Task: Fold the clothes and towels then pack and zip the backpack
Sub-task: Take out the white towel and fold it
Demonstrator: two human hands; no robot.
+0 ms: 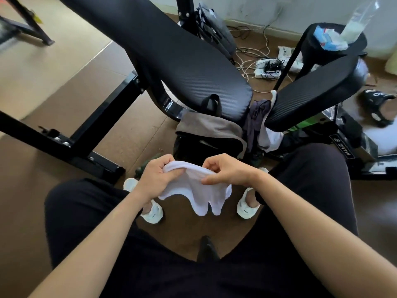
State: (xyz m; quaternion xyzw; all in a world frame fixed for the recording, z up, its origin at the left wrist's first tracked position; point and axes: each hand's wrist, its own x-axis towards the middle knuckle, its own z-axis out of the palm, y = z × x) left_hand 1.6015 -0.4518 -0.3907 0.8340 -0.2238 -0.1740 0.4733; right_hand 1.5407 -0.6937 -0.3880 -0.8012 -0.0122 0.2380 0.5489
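white socks (194, 191) hang between the knees, cuffs up, toes toward 6 o'clock, long axis vertical. left hand (158, 176) and right hand (225, 171) both pinch the cuffs; backpack (206, 145) waits at 12 o'clock.

White cloth (196, 191): soft knit, matt. Pads (171, 57): black, fine woven-pattern texture, slight sheen. Frame (169, 105): black painted metal, glossy. Towel (212, 127): grey, napped, matt. Slippers (153, 215): white, smooth, matt. Floor (129, 130): brown, smooth, matt.

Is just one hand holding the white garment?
No, the left hand and the right hand each grip the upper edge of the white garment.
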